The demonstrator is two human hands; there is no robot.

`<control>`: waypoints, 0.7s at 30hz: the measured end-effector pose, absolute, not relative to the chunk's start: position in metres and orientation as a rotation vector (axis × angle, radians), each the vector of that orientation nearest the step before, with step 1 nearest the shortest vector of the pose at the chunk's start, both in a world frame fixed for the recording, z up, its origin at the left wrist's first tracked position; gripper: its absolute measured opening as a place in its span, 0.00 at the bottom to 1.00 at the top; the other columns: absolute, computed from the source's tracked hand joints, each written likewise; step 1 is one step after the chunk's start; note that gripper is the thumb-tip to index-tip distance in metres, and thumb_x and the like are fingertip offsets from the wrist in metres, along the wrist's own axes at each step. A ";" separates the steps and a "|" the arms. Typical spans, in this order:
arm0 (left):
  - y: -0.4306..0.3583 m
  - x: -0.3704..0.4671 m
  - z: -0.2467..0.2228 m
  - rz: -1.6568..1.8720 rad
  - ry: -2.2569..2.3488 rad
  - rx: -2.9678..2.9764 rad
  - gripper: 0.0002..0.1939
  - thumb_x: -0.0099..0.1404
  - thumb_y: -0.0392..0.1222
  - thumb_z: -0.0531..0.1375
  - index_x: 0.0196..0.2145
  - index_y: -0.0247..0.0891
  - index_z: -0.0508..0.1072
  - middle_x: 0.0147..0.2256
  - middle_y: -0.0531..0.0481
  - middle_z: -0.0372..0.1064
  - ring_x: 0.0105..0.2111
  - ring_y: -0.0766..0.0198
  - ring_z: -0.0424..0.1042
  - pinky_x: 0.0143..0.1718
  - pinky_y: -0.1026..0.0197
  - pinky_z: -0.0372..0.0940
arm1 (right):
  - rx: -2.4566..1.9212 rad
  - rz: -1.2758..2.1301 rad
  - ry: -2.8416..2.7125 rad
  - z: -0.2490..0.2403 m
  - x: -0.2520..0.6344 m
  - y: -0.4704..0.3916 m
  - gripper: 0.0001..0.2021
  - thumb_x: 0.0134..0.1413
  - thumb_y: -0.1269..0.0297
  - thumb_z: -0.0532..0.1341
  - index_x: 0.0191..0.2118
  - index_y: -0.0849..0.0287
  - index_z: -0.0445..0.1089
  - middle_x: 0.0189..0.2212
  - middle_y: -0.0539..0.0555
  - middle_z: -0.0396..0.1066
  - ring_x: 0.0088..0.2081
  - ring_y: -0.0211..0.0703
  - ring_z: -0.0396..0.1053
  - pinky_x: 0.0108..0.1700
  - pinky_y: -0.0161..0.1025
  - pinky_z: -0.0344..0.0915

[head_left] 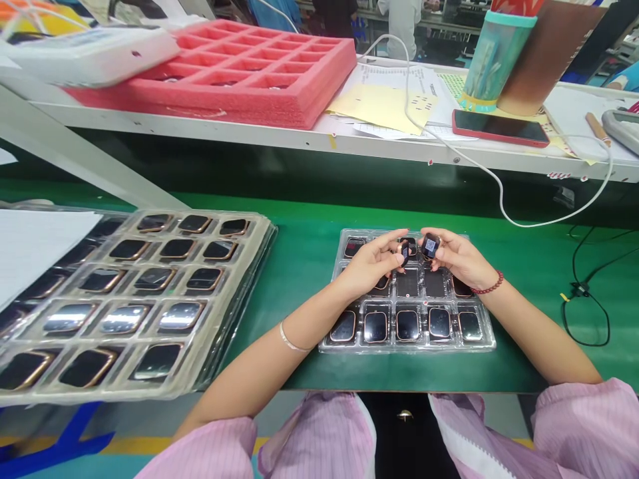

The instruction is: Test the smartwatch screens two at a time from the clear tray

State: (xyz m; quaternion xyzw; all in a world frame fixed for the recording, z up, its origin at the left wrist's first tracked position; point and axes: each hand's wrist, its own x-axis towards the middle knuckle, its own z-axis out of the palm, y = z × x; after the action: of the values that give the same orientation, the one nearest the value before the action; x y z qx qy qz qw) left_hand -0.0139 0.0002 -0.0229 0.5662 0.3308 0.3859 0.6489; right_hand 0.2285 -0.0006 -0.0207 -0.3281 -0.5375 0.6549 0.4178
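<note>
A: What does each hand hold?

B: The person's left hand (372, 263) pinches a small dark rectangular watch body (405, 252) between thumb and fingertips, edge-on to the camera. The right hand (456, 256) has its fingers clamped on a second small black watch body with a square code label on its face (430, 245). The two pieces sit just beside each other, and whether they touch cannot be told.

A: Where are they held?

B: Above the far rows of a clear moulded plastic tray (482, 342) that lies on the green work surface (304, 253). The tray's near row holds black-screened watch bodies with copper-coloured rims (375, 326), one to a pocket; two middle pockets show empty.

A: And around it?

B: To the left, well apart, a stack of larger clear trays (249, 229) holds more watch bodies, partly under a white sheet of paper (34, 246). On the white shelf (200, 130) behind lie a pink foam compartment tray (259, 66), yellow papers (384, 106), a red-cased phone (499, 126) and a white cable (499, 193). A red bead bracelet (489, 287) circles the right wrist.
</note>
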 end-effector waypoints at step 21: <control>-0.002 -0.014 -0.020 0.810 0.699 1.318 0.31 0.61 0.50 0.69 0.59 0.39 0.67 0.42 0.47 0.71 0.30 0.67 0.73 0.37 0.59 0.72 | -0.835 1.540 -1.631 -0.018 0.224 -0.004 0.23 0.56 0.56 0.71 0.56 0.53 0.71 0.43 0.54 0.70 0.30 0.34 0.64 0.29 0.30 0.71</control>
State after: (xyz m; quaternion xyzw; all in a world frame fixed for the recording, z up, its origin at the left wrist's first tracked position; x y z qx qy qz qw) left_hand -0.0137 -0.0024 -0.0197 0.5827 0.3089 0.3582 0.6609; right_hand 0.2243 -0.0037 -0.0179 -0.3248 -0.6343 0.5989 0.3652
